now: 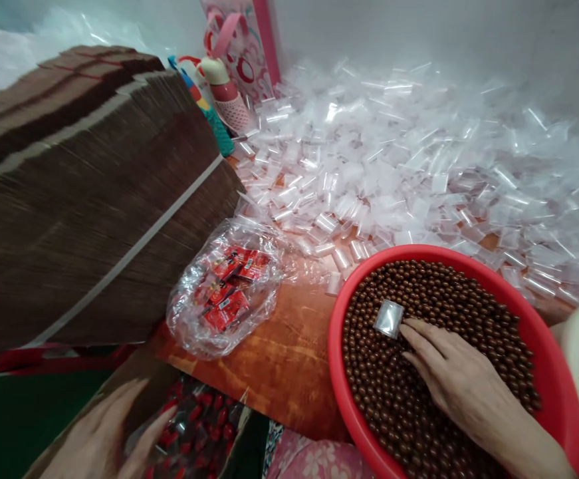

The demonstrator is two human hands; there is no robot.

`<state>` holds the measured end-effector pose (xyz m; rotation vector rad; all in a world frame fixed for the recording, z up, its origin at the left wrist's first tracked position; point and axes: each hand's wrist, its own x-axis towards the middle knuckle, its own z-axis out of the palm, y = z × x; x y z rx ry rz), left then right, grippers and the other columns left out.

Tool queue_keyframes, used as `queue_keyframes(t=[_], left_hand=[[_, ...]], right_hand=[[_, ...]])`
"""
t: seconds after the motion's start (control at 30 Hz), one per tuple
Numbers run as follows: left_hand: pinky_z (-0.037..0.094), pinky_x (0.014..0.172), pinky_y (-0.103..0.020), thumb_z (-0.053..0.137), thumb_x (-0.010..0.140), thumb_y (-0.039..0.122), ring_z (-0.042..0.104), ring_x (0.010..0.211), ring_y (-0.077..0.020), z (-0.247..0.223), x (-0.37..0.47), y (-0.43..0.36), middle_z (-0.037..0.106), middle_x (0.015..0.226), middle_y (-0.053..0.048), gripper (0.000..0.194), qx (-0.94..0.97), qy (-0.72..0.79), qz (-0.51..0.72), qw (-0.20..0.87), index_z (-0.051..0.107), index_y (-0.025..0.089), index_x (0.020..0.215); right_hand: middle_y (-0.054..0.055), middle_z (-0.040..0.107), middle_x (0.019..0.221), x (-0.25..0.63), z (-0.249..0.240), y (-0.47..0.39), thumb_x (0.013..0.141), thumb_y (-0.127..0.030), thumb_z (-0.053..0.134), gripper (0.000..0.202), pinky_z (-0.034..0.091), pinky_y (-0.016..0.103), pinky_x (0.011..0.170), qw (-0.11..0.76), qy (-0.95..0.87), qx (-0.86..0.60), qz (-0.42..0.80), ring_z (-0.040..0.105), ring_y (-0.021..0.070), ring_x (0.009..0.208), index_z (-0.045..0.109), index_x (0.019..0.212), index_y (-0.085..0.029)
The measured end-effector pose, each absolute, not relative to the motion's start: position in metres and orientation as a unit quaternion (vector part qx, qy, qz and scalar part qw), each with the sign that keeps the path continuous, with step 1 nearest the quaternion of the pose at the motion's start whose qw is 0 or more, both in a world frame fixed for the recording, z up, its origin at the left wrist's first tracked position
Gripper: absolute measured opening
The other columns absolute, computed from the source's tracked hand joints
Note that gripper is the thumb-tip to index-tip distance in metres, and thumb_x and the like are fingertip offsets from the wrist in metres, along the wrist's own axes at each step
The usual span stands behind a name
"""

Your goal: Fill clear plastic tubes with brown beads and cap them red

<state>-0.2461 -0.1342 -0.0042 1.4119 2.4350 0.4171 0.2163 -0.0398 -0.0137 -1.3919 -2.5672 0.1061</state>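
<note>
In the lower right, my right hand [449, 372] reaches into a red basin [336, 332] filled with small round brown balls [419, 286]. Its fingertips are closed on the edge of a small clear plastic box [389, 318], shiny on top, held just over the balls. My left hand [104, 432], slightly blurred, is at the lower left over an open cardboard box [142, 372]. Thumb and fingers are spread apart there, and I see nothing between them. Inside that box lie many small red and clear pieces [204, 426].
A pile of clear plastic pieces [393, 173] covers the table's back. A strapped cardboard stack [94, 199] stands left. Beside it are a clear bag [219, 293] of red packets and a pink bottle [224, 90]. A white-rimmed tub [576, 346] with red pieces sits far right.
</note>
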Motion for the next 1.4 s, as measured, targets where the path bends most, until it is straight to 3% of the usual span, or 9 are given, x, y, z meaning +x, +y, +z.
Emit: queue_keyframes(t=[0.07,0.2,0.33,0.67,0.87,1.0,1.13,1.27,1.4], left_hand=[[0.051,0.100,-0.054,0.059,0.076,0.056,0.067,0.108,-0.0344,-0.011,-0.211,-0.104,0.073,0.114,0.009,0.034,0.555,0.793,0.216,0.131,0.067,0.041,0.106],[0.052,0.101,-0.044,0.049,0.092,0.027,0.065,0.115,-0.0265,-0.034,-0.113,-0.021,0.069,0.125,-0.010,0.031,0.734,0.593,0.246,0.222,0.063,0.021,0.119],[0.040,0.111,-0.052,0.045,0.090,0.008,0.049,0.133,-0.0318,-0.066,-0.052,0.041,0.057,0.139,-0.021,0.041,0.818,0.498,0.211,0.195,0.058,0.014,0.128],[0.047,0.101,-0.051,0.050,0.093,0.020,0.057,0.118,-0.0324,-0.086,-0.051,0.046,0.061,0.129,-0.016,0.030,0.761,0.539,0.276,0.235,0.066,0.020,0.118],[0.056,0.085,-0.037,0.058,0.090,0.041,0.068,0.093,-0.0219,-0.077,-0.069,0.029,0.068,0.116,-0.014,0.046,0.644,0.605,0.363,0.296,0.059,0.014,0.128],[0.056,0.081,-0.034,0.074,0.077,0.048,0.067,0.083,-0.0192,-0.048,-0.069,0.016,0.072,0.101,-0.008,0.059,0.527,0.614,0.425,0.406,0.062,0.015,0.125],[0.056,0.082,-0.033,0.077,0.072,0.055,0.066,0.087,-0.0201,-0.022,-0.060,0.003,0.069,0.109,-0.007,0.060,0.547,0.549,0.469,0.424,0.067,0.021,0.120],[0.055,0.088,-0.032,0.078,0.076,0.045,0.064,0.104,-0.0231,-0.011,-0.050,-0.006,0.064,0.120,-0.008,0.051,0.615,0.458,0.478,0.429,0.068,0.026,0.122],[0.052,0.098,-0.037,0.071,0.085,0.030,0.060,0.117,-0.0270,-0.007,-0.042,-0.011,0.059,0.131,-0.011,0.048,0.644,0.417,0.449,0.458,0.060,0.026,0.132]], right_hand=[[0.015,0.062,0.132,0.215,-0.013,-0.035,0.094,-0.013,0.044,0.042,0.055,0.048,0.094,0.095,-0.870,-0.482,0.038,0.065,0.0276,0.110,0.053,0.135,-0.015],[0.015,0.051,0.145,0.208,-0.008,-0.023,0.079,0.007,0.039,0.070,0.054,0.045,0.095,0.062,-0.883,-0.463,0.043,0.059,0.0273,0.119,0.045,0.144,-0.018],[0.016,0.048,0.147,0.202,-0.010,-0.017,0.075,0.009,0.041,0.072,0.055,0.046,0.092,0.039,-0.893,-0.446,0.044,0.057,0.0294,0.121,0.049,0.141,-0.020],[0.009,0.068,0.108,0.217,-0.007,-0.016,0.098,-0.019,0.047,0.025,0.054,0.037,0.085,0.075,-0.872,-0.474,0.093,0.065,0.0207,0.093,0.060,0.120,-0.020],[0.013,0.066,0.084,0.216,0.008,-0.022,0.079,0.000,0.052,0.027,0.050,0.047,0.075,-0.094,-0.851,-0.514,-0.039,0.062,0.0287,0.075,0.067,0.096,-0.013],[0.019,0.066,0.088,0.196,0.004,-0.029,0.078,0.003,0.048,0.026,0.048,0.050,0.081,-0.125,-0.870,-0.473,-0.061,0.061,0.0321,0.081,0.068,0.090,-0.010],[0.014,0.067,0.099,0.184,-0.004,-0.027,0.081,0.003,0.047,0.031,0.045,0.047,0.096,-0.074,-0.896,-0.427,0.097,0.062,0.0278,0.094,0.067,0.099,-0.012],[0.003,0.068,0.090,0.187,-0.001,-0.014,0.085,-0.002,0.052,0.022,0.049,0.033,0.086,-0.049,-0.876,-0.414,0.243,0.064,0.0192,0.086,0.065,0.090,-0.018],[0.003,0.070,0.099,0.196,0.008,-0.006,0.094,-0.016,0.057,0.015,0.048,0.028,0.084,0.049,-0.813,-0.416,0.405,0.065,0.0168,0.093,0.066,0.104,-0.019]])
